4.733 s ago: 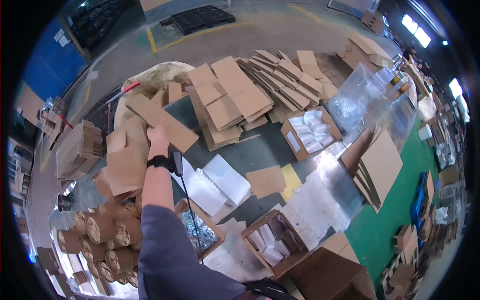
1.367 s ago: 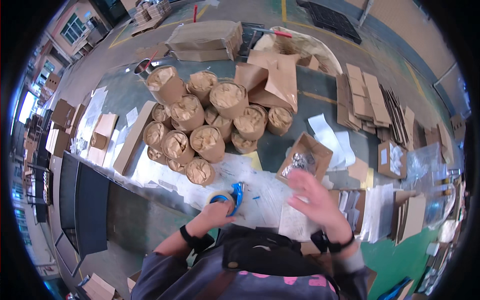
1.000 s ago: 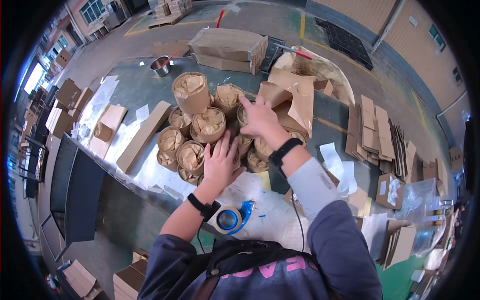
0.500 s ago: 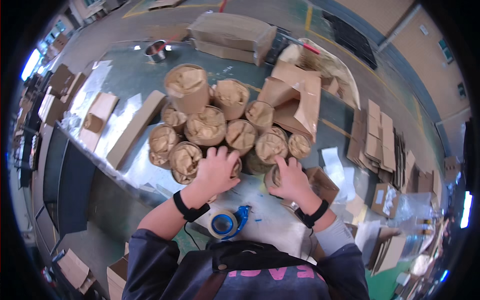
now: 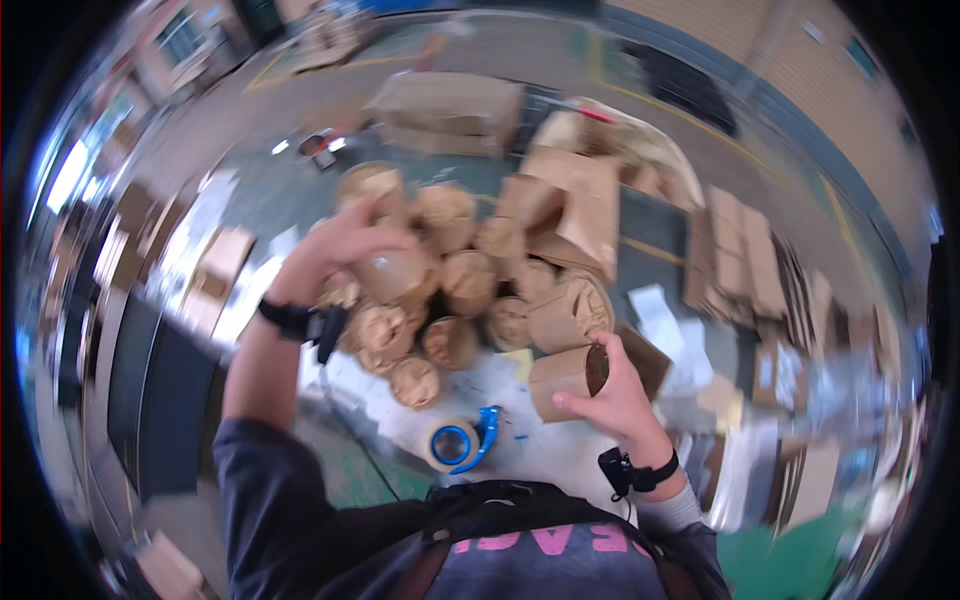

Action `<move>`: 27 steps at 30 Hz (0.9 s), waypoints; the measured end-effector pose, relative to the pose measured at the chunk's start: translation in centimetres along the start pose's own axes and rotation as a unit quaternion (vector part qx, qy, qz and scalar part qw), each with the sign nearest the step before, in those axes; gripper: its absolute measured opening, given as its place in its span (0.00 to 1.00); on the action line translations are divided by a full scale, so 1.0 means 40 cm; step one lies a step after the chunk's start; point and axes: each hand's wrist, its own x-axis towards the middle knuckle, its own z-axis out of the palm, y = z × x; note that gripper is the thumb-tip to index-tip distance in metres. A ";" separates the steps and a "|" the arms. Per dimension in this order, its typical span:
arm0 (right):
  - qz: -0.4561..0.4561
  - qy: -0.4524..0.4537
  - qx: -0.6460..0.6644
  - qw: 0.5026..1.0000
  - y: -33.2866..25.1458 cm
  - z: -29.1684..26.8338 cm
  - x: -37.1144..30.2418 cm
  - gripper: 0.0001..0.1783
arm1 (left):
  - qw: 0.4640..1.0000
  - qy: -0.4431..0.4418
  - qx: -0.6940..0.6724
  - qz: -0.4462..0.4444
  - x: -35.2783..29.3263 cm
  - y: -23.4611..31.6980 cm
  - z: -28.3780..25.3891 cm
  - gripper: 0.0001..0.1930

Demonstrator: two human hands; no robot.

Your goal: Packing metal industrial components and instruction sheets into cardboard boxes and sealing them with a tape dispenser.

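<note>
Near the front right of the group, my right hand is closed on a brown cardboard tube, which lies on its side with its dark hollow end by my fingers. At the left, my slightly blurred left hand curls over a wide brown paper-wrapped cylinder, gripping its upper side. Several similar cylinders with crumpled paper tops crowd around, such as a small one at the front. Another paper-topped cylinder leans just behind the tube. Part of the left fingers' grip is hidden.
A tape roll in a blue dispenser lies near my body. An open paper bag and a long carton stand farther back. Flattened cardboard is stacked at the right, beside white sheets. A metal pot sits far left.
My left hand has moved left and away, onto the wide cylinder. My right hand has shifted right and nearer, and the tube now lies sideways in it. The view has shifted too.
</note>
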 end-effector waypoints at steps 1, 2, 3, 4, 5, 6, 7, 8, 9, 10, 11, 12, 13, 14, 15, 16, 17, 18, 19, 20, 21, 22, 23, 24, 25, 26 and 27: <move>0.037 0.049 -0.002 0.998 -0.007 -0.032 -0.064 0.49 | 0.998 -0.039 -0.013 0.046 0.017 0.021 0.014 0.36; 0.038 0.080 0.016 0.996 -0.012 -0.061 -0.137 0.49 | 0.986 -0.118 -0.099 0.059 0.009 0.084 0.045 0.24; 0.027 0.110 0.034 0.993 -0.031 -0.085 -0.204 0.49 | 0.985 -0.117 -0.114 0.054 0.030 0.026 0.027 0.21; 0.049 0.135 0.057 0.988 -0.036 -0.115 -0.277 0.48 | 0.980 -0.114 -0.155 0.043 0.003 0.039 0.031 0.20; 0.064 0.162 0.083 0.981 -0.032 -0.142 -0.347 0.48 | 0.968 -0.193 -0.136 0.080 -0.008 0.001 0.011 0.20; 0.052 0.213 0.054 0.974 -0.018 -0.165 -0.428 0.48 | 0.964 -0.177 -0.190 0.062 0.007 -0.071 -0.015 0.24; 0.097 0.251 0.079 0.960 -0.023 -0.188 -0.515 0.47 | 0.958 -0.154 -0.240 0.032 0.015 -0.135 -0.053 0.27; 0.125 0.309 0.075 0.940 -0.043 -0.206 -0.611 0.47 | 0.972 -0.137 -0.185 0.037 0.014 -0.184 -0.106 0.31; 0.140 0.341 0.077 0.926 -0.044 -0.211 -0.675 0.47 | 0.969 -0.176 -0.167 0.045 0.070 -0.118 -0.043 0.31; 0.150 0.399 0.071 0.902 -0.054 -0.214 -0.764 0.47 | 0.962 -0.202 -0.173 0.054 0.112 -0.075 0.006 0.31; 0.172 0.482 0.082 0.855 -0.060 -0.201 -0.863 0.48 | 0.955 -0.224 -0.185 0.061 0.127 -0.019 0.088 0.32; 0.234 0.504 -0.052 0.830 -0.099 -0.216 -0.962 0.48 | 0.949 -0.237 -0.200 0.064 0.114 0.026 0.165 0.32; 0.294 0.552 -0.043 0.779 -0.105 -0.202 -1.054 0.47 | 0.943 -0.245 -0.216 0.064 0.081 0.060 0.237 0.33; 0.322 0.585 -0.036 0.744 -0.124 -0.196 -1.108 0.45 | 0.941 -0.246 -0.227 0.059 0.039 0.081 0.272 0.33; 0.358 0.608 -0.032 0.708 -0.120 -0.195 -1.157 0.44 | 0.939 -0.241 -0.240 0.052 -0.010 0.097 0.298 0.34; 0.386 0.600 -0.045 0.699 -0.109 -0.197 -1.213 0.44 | 0.936 -0.238 -0.253 0.046 -0.068 0.120 0.325 0.34; 0.411 0.590 -0.058 0.692 -0.084 -0.201 -1.263 0.44 | 0.934 -0.233 -0.268 0.040 -0.127 0.140 0.354 0.35; 0.414 0.589 -0.059 0.691 -0.045 -0.198 -1.316 0.44 | 0.931 -0.228 -0.284 0.033 -0.185 0.160 0.386 0.35; 0.409 0.575 -0.024 0.708 0.005 -0.192 -1.365 0.44 | 0.927 -0.223 -0.302 0.026 -0.233 0.176 0.420 0.36; 0.403 0.560 0.010 0.724 0.045 -0.187 -1.402 0.44 | 0.922 -0.216 -0.320 0.020 -0.282 0.194 0.453 0.36; 0.384 0.557 0.087 0.731 0.083 -0.184 -1.414 0.44 | 0.919 -0.207 -0.335 0.014 -0.329 0.212 0.486 0.37; 0.364 0.554 0.125 0.738 0.132 -0.172 -1.426 0.44 | 0.916 -0.195 -0.350 0.007 -0.373 0.236 0.520 0.37; 0.344 0.551 0.164 0.743 0.184 -0.158 -1.438 0.45 | 0.913 -0.184 -0.364 0.001 -0.417 0.262 0.555 0.38; 0.319 0.548 0.203 0.746 0.213 -0.146 -1.449 0.45 | 0.908 -0.170 -0.382 0.000 -0.471 0.255 0.532 0.38; 0.300 0.543 0.247 0.744 0.255 -0.134 -1.461 0.46 | 0.916 -0.225 -0.331 -0.010 -0.468 0.261 0.543 0.42; 0.286 0.535 0.256 0.753 0.290 -0.124 -1.478 0.47 | 0.904 -0.266 -0.334 0.033 -0.443 0.240 0.581 0.43; 0.297 0.527 0.281 0.745 0.308 -0.119 -1.495 0.47 | 0.887 -0.309 -0.336 0.074 -0.427 0.209 0.618 0.44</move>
